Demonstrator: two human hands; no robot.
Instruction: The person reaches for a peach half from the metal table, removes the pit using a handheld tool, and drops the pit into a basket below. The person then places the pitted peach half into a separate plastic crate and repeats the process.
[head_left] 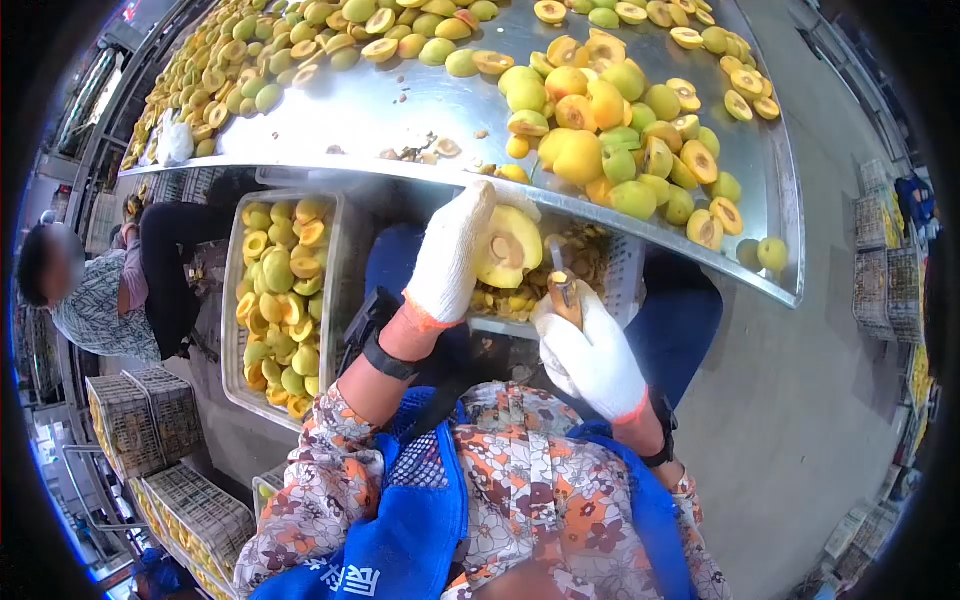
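Gripped in the left hand, one halved fruit is just off the near edge of the table, above a crate. It should be light and firm, its cut face slippery and easily bruised; the skin side looks the better hold. Rightward, the right hand clasps one knife by its handle. Towards the near right corner, a fruit heap overlaps too much to count.
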